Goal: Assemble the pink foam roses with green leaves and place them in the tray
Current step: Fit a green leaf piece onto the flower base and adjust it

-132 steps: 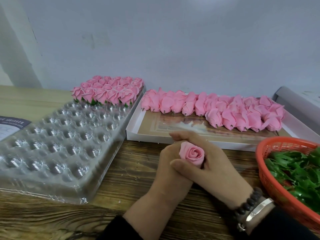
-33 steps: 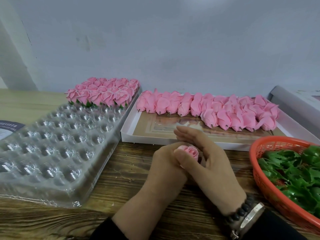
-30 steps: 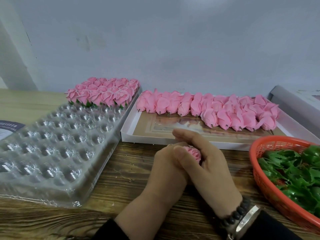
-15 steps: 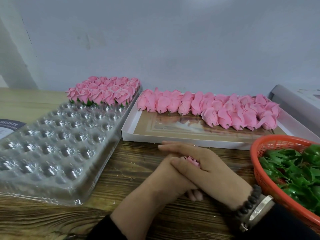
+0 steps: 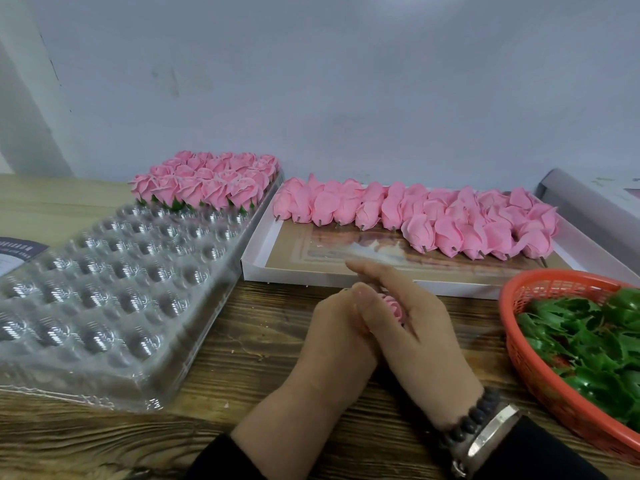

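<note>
Both hands meet at frame centre: left hand (image 5: 337,327) and right hand (image 5: 412,317) each have a grip on one pink rose (image 5: 393,304), probably seating its leaf before the tray (image 5: 114,271).

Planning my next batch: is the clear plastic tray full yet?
No. Finished roses fill only the clear tray's far rows; the near cups are empty.

On the bench (image 5: 242,344), the tray (image 5: 114,289) lies left, the box (image 5: 332,271) behind centre. The basket (image 5: 540,375) sits right, holding leaves (image 5: 588,337).
</note>
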`<state>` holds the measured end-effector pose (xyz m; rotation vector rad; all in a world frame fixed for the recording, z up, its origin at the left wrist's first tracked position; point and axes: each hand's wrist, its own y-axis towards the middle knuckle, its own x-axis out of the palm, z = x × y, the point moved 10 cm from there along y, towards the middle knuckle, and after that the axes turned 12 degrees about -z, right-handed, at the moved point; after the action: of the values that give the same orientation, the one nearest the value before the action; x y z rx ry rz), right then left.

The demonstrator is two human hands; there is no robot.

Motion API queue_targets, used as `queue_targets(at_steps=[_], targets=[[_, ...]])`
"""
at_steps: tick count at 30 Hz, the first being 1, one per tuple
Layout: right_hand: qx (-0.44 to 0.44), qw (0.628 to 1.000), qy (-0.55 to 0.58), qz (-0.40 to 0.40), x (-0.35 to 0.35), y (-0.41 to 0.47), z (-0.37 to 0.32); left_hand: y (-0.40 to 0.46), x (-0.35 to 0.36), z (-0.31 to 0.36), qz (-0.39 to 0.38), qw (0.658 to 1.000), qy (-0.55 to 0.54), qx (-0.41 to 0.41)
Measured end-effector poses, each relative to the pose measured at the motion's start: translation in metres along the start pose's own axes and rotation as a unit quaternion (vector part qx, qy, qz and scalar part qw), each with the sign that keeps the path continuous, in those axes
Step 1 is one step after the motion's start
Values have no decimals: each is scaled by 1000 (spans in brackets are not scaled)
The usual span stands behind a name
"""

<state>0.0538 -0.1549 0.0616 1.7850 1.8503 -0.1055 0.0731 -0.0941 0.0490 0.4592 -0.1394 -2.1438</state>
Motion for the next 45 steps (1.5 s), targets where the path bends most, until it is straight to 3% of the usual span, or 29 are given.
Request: queue_targets(at_steps=[5, 11, 15, 19, 21, 24, 27, 32, 39, 42, 45], targets=[[-19, 1000, -24, -1, -1, 1, -5, 0, 7, 0, -13, 997, -79, -8], [31, 981, -25, -192, 27, 6, 3, -9, 23, -22, -152, 974, -107, -127], [23, 970, -28, -242, 29, 3, 6, -15, 28, -24, -182, 965, -103, -156], [38, 980, 63, -185, 22, -1, 10, -7, 19, -14, -138, 981, -70, -112], [18, 991, 84, -101, 8, -3, 9, -3, 0, -11, -47, 990, -109, -81], [-12, 993, 105, 57, -21, -9, 10, -7, -29, -19, 106, 972, -203, -53], [16, 983, 145, 111, -21, -17, 17, -12, -38, -21, 171, 945, -278, -30], [32, 988, 140, 50, 12, -16, 13, -10, -17, -28, 128, 913, -381, -65], [21, 996, 60, 70, 8, -7, 8, -9, -7, -29, 133, 881, -450, -61], [11, 995, 78, 62, 8, -5, 6, -8, -5, -31, 123, 880, -454, -67], [7, 986, 162, 46, 6, -4, 9, -5, 2, -30, 61, 877, -469, -80]])
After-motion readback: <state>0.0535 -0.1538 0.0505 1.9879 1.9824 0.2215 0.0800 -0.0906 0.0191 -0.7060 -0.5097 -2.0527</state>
